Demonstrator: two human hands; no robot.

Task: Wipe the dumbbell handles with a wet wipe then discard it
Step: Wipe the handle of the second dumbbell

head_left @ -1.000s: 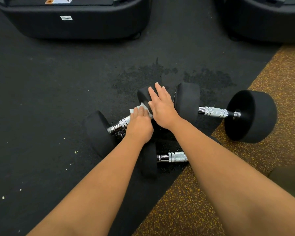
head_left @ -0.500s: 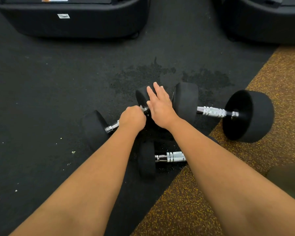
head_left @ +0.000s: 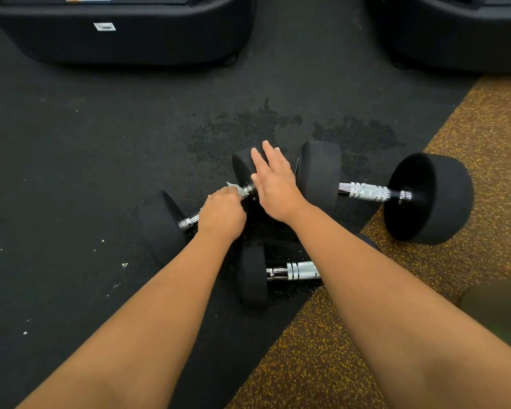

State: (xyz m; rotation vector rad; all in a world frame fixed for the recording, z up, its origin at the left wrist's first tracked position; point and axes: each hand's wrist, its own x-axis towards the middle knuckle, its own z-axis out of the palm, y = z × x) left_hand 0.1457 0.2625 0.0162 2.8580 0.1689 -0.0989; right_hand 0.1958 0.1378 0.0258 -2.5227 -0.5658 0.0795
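Three black dumbbells with chrome handles lie on the dark rubber floor. My left hand [head_left: 221,214] is closed around the handle of the left dumbbell [head_left: 160,222], gripping a white wet wipe [head_left: 236,188] that pokes out past my knuckles. My right hand [head_left: 273,181] rests flat, fingers spread, on that dumbbell's far head. The right dumbbell [head_left: 431,199] shows its bare handle [head_left: 366,191]. The near dumbbell [head_left: 252,277] lies partly under my right forearm, its handle [head_left: 300,270] showing.
Two large black machine bases [head_left: 124,31] [head_left: 460,33] stand at the back. Wet patches [head_left: 248,125] darken the floor behind the dumbbells. Speckled brown flooring [head_left: 322,349] runs along the right. Small white specks dot the left floor.
My left hand slid down the handle and back up toward the far head, so the wipe shows again beyond my knuckles. My right hand stayed on the head.
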